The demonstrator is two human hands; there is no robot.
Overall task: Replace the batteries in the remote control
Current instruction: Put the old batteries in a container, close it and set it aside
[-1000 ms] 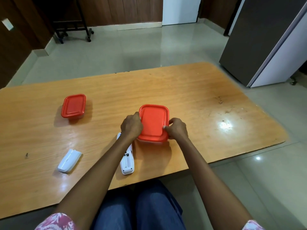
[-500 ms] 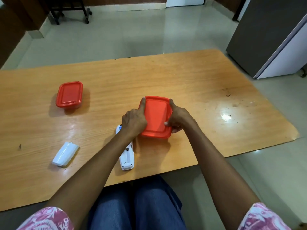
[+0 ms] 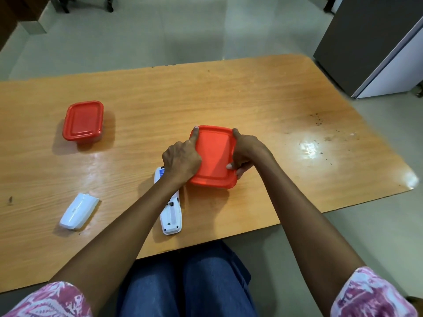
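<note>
A person's left hand (image 3: 182,160) and right hand (image 3: 246,154) clamp the sides of a red-lidded box (image 3: 214,156) at the near middle of a glossy wooden table (image 3: 251,99), while the remote (image 3: 170,210) lies face down just left of it, battery bay open, its cover (image 3: 79,211) well apart to the left. The remote looks light, stiff and smooth (best taken by its long edges). A second box (image 3: 83,121) sits far left; pale tiled floor (image 3: 160,30) surrounds.
</note>
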